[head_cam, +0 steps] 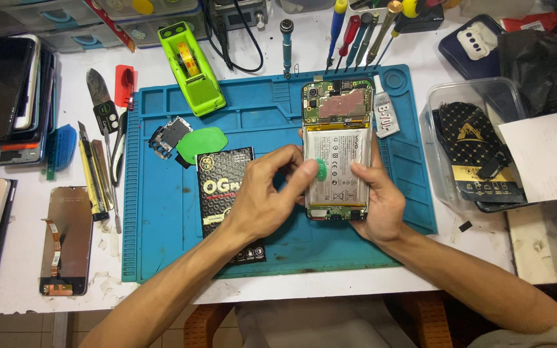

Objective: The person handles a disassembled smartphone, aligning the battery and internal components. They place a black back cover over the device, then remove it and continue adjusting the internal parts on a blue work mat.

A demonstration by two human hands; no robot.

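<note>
An opened phone (336, 113) lies back-side up on the blue work mat (162, 212), its circuit board at the far end and a white battery (340, 154) below it. My left hand (269, 193) pinches a small green pick (321, 169) against the battery's left edge. My right hand (378, 200) cups the phone's right side and lower end, fingers along its edge. A black flat package (224, 183) lies under my left wrist. A larger green pick (202, 143) and a small metal-and-black part (167, 136) rest on the mat to the left.
A green tape dispenser (191, 67), screwdrivers (356, 35) and a glue tube (385, 113) line the far side. Stacked phones (8, 90), tweezers and blades (101, 167), and a loose screen (66, 238) sit left. A clear plastic box (472, 148) with black packages stands right.
</note>
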